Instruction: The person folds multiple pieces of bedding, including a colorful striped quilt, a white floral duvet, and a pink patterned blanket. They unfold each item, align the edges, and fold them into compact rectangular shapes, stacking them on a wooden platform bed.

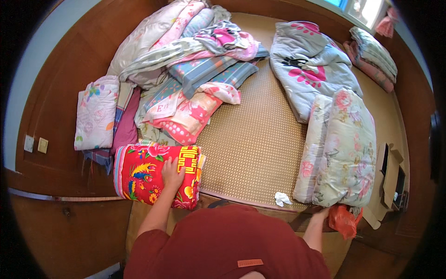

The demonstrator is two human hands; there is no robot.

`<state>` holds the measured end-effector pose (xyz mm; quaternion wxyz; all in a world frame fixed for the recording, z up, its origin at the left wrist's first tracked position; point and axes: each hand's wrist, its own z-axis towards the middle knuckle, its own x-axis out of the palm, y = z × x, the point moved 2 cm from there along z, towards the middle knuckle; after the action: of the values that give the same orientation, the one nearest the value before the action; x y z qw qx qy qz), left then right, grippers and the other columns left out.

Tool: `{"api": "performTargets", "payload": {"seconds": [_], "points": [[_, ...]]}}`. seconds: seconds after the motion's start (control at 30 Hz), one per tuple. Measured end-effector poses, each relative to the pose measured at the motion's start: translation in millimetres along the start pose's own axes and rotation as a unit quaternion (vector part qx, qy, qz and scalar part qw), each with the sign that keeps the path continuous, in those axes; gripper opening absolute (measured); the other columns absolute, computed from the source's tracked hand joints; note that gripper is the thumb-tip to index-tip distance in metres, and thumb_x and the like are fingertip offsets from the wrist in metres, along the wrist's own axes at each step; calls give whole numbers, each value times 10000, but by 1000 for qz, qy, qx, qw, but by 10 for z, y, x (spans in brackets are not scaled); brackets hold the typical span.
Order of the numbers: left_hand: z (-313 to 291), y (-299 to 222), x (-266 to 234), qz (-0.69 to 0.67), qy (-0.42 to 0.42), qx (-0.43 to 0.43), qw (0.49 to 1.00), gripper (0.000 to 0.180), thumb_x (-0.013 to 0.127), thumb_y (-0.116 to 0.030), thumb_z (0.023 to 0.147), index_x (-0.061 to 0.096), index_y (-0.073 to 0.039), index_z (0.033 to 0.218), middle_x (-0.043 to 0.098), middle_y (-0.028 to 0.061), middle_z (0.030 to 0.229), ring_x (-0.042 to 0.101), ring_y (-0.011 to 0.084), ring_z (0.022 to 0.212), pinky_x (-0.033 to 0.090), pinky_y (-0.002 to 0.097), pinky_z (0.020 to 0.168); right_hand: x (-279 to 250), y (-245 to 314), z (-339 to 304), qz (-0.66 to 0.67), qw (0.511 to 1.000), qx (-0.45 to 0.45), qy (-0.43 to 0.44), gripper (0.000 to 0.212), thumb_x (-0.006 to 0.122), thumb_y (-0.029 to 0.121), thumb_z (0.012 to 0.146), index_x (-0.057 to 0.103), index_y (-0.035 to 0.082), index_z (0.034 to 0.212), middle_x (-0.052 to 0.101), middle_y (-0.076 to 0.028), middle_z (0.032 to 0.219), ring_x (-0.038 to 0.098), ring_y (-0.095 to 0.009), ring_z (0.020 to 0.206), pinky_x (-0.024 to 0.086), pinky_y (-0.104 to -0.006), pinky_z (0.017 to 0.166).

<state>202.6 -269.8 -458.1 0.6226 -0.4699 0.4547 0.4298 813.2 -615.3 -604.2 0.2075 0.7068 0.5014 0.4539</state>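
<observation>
My left hand [173, 176] rests on top of a folded red quilt [144, 174] with bright flowers and a yellow pattern, its fingers lying flat on the cloth. At the front right edge of the bed, my right hand [320, 214] reaches beside a crumpled red plastic bag [343, 222], just below a folded cream floral quilt [346, 153]. The right fingers are largely hidden there, so I cannot see whether they grip the bag or the quilt.
A woven mat [253, 125] covers the bed. Heaped bedding [195, 69] lies at the back left, a grey quilt [311, 63] at the back right. A white folded quilt [96, 114] sits left. White tissue [282, 199] lies near the front edge; an open cardboard box [390, 181] stands right.
</observation>
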Motion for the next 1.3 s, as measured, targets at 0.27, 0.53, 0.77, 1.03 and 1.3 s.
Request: {"api": "performTargets", "payload": {"seconds": [0.27,0.53,0.77,1.03,1.3], "points": [[969,-132,190,-81,-92,-5,993,631,645,-274,720,398,-1,1232,362,209,1292,344,377,1175,282,437,984,763,-1148,-1870,-402,865,272,128,274,470,205,875,491,69,1111,590,-76,842,552,-137,596,445,-254,495],[1744,679,1300,-625,-67,-385,675,543,701,-188,701,460,41,1130,544,154,1073,558,248,929,460,363,795,1628,-1350,-1651,-436,837,209,256,304,503,209,872,486,68,1140,608,-71,813,582,-134,616,468,-235,481],[1892,395,1041,-690,-110,-475,535,462,720,-100,658,494,78,1020,579,155,919,609,246,728,520,378,611,1976,-1332,-1757,-436,852,194,216,270,502,184,872,491,55,1109,600,-65,822,567,-122,619,440,-223,464],[1142,-1482,251,-773,65,-386,500,302,639,-70,741,527,19,1007,593,108,925,618,212,761,532,324,609,2462,-1393,-1753,-372,874,167,266,355,516,268,867,455,77,1161,608,-85,910,594,-156,701,483,-263,534],[157,-2426,648,-669,409,-316,534,292,581,-249,822,511,-35,1008,585,77,920,582,194,805,515,338,634,2605,-1212,-1636,-274,884,193,327,380,522,356,852,460,127,1150,606,-46,950,596,-152,800,496,-323,617]]}}
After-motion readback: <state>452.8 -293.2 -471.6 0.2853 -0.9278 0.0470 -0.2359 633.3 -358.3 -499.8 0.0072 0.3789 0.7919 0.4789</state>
